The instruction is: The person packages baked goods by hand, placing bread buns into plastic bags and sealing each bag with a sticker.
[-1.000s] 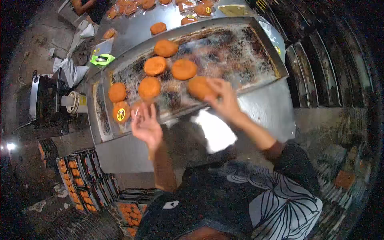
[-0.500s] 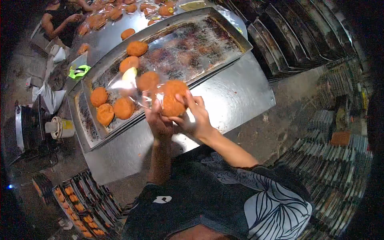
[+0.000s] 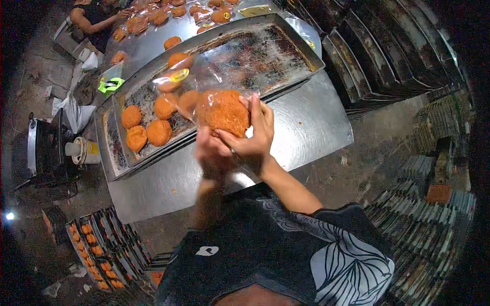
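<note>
Golden-brown buns (image 3: 227,113) are held up in front of the tray's near edge, partly inside a clear plastic bag (image 3: 176,79) with a yellow label. My right hand (image 3: 255,130) wraps round the buns from the right, thumb below and fingers along the side. At their lower left is my left hand (image 3: 212,148), smeared by motion, so its grip is unclear. Behind the bag, several loose buns (image 3: 159,132) lie on the left part of a worn metal baking tray (image 3: 286,56).
The tray rests on a metal table (image 3: 326,115). Bagged buns (image 3: 158,16) lie at the back, near a co-worker (image 3: 94,20). Stacked trays (image 3: 367,51) stand at the right; a rack of buns (image 3: 94,250) is lower left. A bright green item (image 3: 111,85) lies beside the tray.
The buns have turned in my hands, and the bag with its yellow label has swung up and right. My left hand has moved down slightly. The camera view has shifted a little.
</note>
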`<action>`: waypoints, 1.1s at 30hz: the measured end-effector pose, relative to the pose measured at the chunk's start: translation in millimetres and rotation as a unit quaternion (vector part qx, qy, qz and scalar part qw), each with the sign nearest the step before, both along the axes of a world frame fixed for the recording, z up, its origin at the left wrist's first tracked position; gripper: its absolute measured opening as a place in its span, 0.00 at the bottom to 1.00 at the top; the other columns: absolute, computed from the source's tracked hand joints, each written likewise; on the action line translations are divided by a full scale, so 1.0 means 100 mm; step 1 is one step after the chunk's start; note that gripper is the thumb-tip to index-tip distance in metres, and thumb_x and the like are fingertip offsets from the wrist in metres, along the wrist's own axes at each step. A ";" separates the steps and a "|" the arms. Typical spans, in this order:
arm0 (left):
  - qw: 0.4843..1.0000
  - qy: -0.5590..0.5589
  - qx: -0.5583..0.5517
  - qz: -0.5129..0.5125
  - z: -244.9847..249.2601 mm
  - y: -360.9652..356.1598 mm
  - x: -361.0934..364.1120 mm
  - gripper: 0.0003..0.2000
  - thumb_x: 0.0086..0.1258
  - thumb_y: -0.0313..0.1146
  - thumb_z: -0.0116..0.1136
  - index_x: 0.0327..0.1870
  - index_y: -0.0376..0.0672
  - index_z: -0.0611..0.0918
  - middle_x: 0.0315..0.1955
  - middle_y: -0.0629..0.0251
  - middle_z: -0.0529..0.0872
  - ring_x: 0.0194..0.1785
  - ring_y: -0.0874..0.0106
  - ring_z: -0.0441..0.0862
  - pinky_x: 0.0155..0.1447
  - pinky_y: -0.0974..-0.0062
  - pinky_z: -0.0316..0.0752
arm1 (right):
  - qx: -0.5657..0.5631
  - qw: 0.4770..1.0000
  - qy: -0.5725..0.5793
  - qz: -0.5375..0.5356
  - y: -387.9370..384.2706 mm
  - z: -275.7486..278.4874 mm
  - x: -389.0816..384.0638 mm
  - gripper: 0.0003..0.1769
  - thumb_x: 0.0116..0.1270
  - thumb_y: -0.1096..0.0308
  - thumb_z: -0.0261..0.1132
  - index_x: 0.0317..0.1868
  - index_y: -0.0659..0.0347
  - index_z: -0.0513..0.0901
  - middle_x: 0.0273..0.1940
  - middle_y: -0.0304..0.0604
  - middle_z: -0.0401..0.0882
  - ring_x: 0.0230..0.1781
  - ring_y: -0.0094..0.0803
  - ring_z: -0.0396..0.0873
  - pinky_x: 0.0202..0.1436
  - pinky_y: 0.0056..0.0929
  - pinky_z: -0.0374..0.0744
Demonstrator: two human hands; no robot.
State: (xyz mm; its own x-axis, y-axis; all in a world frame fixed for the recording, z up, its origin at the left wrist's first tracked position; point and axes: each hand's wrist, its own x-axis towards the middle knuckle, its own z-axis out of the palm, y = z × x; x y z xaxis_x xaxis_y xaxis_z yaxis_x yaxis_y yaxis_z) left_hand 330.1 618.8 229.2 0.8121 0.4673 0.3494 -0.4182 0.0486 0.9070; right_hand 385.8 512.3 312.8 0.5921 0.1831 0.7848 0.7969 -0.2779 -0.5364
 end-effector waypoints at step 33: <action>0.895 0.214 0.386 0.065 -1.30 -0.88 -0.21 0.14 0.47 0.36 0.62 0.31 0.36 0.75 0.27 0.56 0.75 0.36 0.58 0.73 0.36 0.67 0.69 | 0.003 0.997 -0.012 0.070 0.24 0.14 1.42 0.26 0.49 0.67 0.64 0.51 0.63 0.70 0.51 0.53 0.69 0.48 0.42 0.71 0.52 0.31 0.69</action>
